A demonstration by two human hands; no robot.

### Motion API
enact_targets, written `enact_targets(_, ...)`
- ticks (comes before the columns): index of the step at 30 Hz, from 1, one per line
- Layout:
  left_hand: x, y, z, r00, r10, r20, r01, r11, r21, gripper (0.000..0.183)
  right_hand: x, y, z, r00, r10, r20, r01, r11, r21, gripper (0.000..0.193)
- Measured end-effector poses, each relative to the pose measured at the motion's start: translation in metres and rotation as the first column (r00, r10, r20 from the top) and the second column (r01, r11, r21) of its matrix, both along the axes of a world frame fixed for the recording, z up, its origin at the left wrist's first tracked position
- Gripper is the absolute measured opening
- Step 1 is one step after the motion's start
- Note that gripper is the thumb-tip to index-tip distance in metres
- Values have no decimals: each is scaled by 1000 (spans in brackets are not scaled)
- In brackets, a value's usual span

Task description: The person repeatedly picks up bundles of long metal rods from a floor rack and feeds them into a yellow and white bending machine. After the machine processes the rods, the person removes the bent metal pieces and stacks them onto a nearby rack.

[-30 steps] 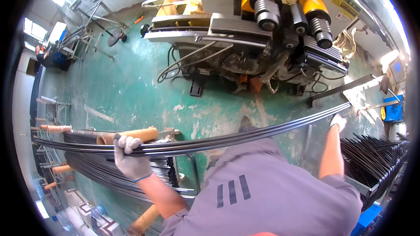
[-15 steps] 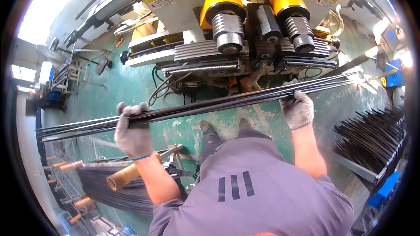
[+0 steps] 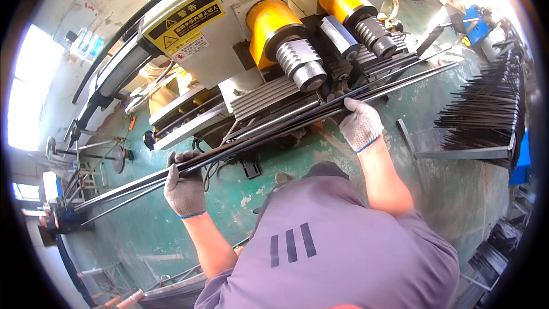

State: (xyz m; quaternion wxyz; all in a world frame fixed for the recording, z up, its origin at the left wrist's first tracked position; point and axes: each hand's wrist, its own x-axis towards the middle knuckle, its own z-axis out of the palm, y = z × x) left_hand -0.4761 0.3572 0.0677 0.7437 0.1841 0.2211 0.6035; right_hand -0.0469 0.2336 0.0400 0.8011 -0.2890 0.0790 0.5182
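Observation:
A loose bundle of long, thin dark metal rods (image 3: 266,133) stretches across in front of me, slanting up to the right. My left hand (image 3: 186,190), in a pale knitted glove with dark fingertips, is closed round it left of centre. In a matching glove, my right hand (image 3: 361,126) grips the bundle farther right, thumb on top and fingers mostly hidden beneath. At both ends the rods fan slightly apart. Just beyond them stands a machine with two yellow housings (image 3: 267,27) and ridged metal cylinders (image 3: 298,63); the bundle passes close to its front edge.
At right, a metal rack (image 3: 463,153) holds many dark rods (image 3: 477,106). A blue device (image 3: 477,26) stands at the far right. A metal frame with a round disc (image 3: 119,163) is at left. Green worn floor (image 3: 154,246) lies below. More dark stock (image 3: 183,296) shows at the lower left.
My view has turned and moved closer to the machine. The bundle, still in both hands, has come nearer the machine and slants more steeply. The left stock rack has slid toward the lower edge.

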Motion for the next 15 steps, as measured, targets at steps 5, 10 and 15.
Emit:
enact_targets(5,-23,23,-16,996,51,-79,-43,994,104,31,-22,24,16,999,-5,-39,3,999,-48,33)
enact_targets(10,-18,30,-10,998,4,-55,1,995,97,29,-10,36,-13,981,-26,192,45,994,-96,20)
enact_targets(15,-104,67,-30,976,213,47,-214,977,17,25,11,52,-21,964,-89,250,150,960,-237,17)
